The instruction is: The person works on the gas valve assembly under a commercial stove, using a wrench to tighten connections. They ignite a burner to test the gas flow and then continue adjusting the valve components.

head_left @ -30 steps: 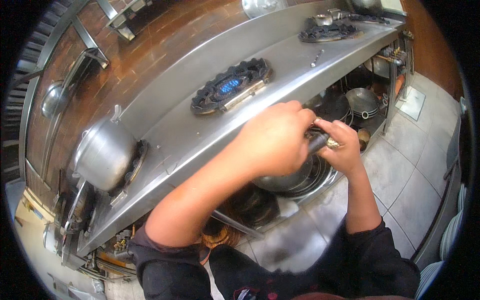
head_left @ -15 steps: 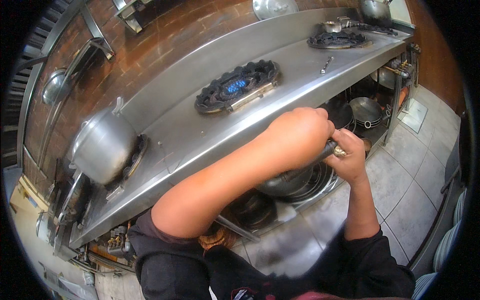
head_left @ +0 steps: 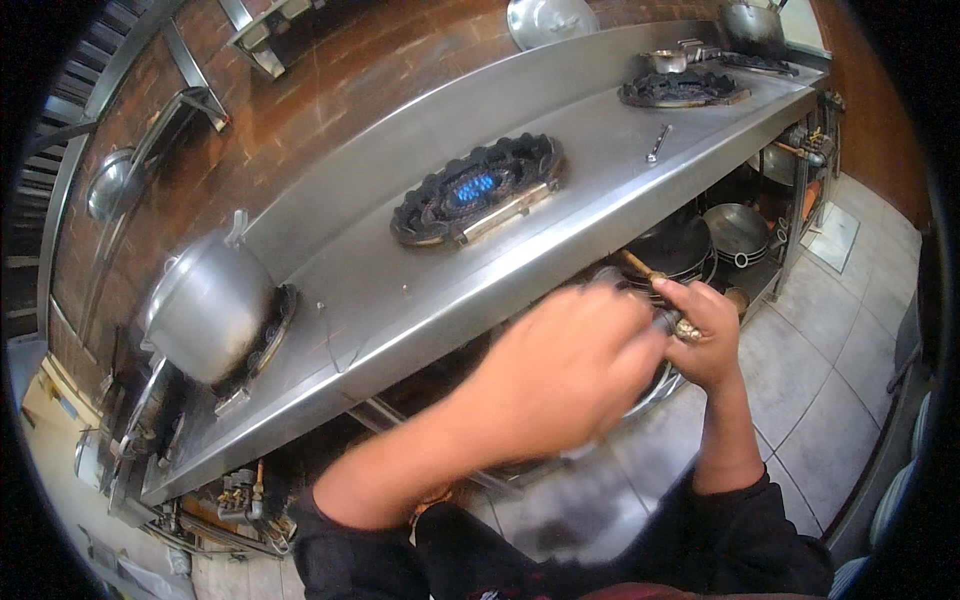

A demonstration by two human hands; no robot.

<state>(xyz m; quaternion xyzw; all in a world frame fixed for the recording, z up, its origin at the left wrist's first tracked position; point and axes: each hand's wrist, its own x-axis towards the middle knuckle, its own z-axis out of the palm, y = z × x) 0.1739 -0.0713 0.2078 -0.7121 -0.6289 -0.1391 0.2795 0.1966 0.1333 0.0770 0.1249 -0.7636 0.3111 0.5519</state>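
Observation:
My right hand [head_left: 706, 330] is closed around a thin brass-coloured rod [head_left: 638, 265], its tip pointing up and left below the counter's front edge. A knobbly brass-coloured fitting [head_left: 686, 330] shows by its fingers, beside a short dark cylindrical piece. My left hand [head_left: 570, 360], blurred by motion, is curled with the knuckles up, close to the right hand. It hides whatever lies under its fingers. Beyond both hands, a gas burner [head_left: 478, 190] with a small blue flame sits in the steel counter [head_left: 590, 225].
A large lidded pot [head_left: 210, 310] stands on a burner at left. Another burner [head_left: 683, 88], a small pan [head_left: 665, 61] and a metal tool [head_left: 659, 143] are at the far right. Several woks [head_left: 737, 230] sit on the shelf below. Grey tiles [head_left: 800, 340] cover the floor.
My left hand has drawn back down and left a little, its forearm lower. The brass-coloured rod now shows above my right hand, which has shifted slightly.

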